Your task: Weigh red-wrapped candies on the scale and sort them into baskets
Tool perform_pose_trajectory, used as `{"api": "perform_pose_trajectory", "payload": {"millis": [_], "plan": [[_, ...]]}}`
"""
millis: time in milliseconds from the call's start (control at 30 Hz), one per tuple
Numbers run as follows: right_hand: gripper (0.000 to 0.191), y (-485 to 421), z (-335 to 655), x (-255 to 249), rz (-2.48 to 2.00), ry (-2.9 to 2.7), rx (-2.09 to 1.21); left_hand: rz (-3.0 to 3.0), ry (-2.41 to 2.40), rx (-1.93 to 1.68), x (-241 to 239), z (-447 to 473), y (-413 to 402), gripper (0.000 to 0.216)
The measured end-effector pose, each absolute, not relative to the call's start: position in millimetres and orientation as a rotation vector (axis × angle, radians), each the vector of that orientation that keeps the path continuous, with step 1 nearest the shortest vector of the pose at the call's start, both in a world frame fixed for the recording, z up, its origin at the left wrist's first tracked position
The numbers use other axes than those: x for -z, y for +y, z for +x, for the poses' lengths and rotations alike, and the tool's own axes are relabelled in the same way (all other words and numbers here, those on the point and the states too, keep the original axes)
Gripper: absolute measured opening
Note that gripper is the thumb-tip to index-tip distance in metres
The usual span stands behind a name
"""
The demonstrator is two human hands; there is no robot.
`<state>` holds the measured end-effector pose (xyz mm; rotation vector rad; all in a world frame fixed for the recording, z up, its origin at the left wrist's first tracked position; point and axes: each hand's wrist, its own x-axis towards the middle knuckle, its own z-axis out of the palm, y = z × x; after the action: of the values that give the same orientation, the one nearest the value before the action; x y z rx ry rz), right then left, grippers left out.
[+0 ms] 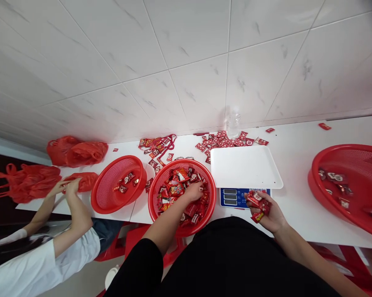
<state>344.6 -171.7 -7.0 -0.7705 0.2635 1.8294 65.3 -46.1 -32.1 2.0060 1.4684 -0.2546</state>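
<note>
My left hand [193, 192] reaches down into a red plastic basket [151, 203] filled with small wrapped snack packets [177, 189]. Its fingers are curled among the packets; what they grip is hidden. My right hand [274, 218] is closed around several red snack packets [257, 203], palm upward, over the front right of a blue digital scale [229, 198]. A white tray [246, 167] lies on the scale, bare but for a few dark specks. The scale's display sits between my two hands.
Loose red packets [224, 140] and a clear plastic bottle [234, 123] stand by the tiled wall. More red baskets [101, 198] [317, 185] flank me, each with some packets. At left, a person's hands [69, 186] touch red plastic bags [87, 181].
</note>
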Motion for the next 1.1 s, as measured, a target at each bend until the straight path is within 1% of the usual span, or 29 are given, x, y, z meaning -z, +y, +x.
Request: {"api": "perform_pose_trajectory", "payload": {"millis": [100,200,300,400,500,567,667,700,733,833,933,1033,1100], "plan": [[0.012,-173,346,7,-0.758,0.264,-1.821,1.988,1.477,0.186,26,54,-42,0.024],[0.011,-176,349,9,-0.747,0.277,-1.812,1.981,1.526,0.095,17,38,-34,0.021],[0.012,-178,352,11,-0.741,0.284,-1.812,1.932,1.697,-0.033,5,19,-23,0.021],[0.012,-178,351,12,-0.746,0.283,-1.813,1.877,1.89,-0.119,-9,8,-13,0.026],[0.012,-176,350,11,-0.744,0.279,-1.819,2.029,2.017,-0.201,-18,13,-15,0.041],[0.012,-175,348,11,-0.743,0.275,-1.824,2.223,1.96,-0.208,-16,25,-25,0.045],[0.011,-175,348,10,-0.75,0.274,-1.823,2.395,1.55,-0.043,3,48,-49,0.037],[0.011,-175,348,10,-0.754,0.275,-1.821,2.397,1.423,0.035,12,54,-56,0.038],[0.011,-176,348,9,-0.757,0.274,-1.819,2.393,1.386,0.08,22,59,-62,0.044],[0.012,-178,348,9,-0.77,0.269,-1.816,2.37,1.498,0.183,47,67,-67,0.075],[0.012,-179,349,9,-0.773,0.269,-1.814,2.378,1.593,0.271,60,70,-55,0.093],[0.011,-181,349,8,-0.781,0.271,-1.806,2.39,1.583,0.311,63,73,-41,0.097],[0.011,-181,349,8,-0.791,0.266,-1.799,2.387,1.51,0.289,65,74,-35,0.088]]}}
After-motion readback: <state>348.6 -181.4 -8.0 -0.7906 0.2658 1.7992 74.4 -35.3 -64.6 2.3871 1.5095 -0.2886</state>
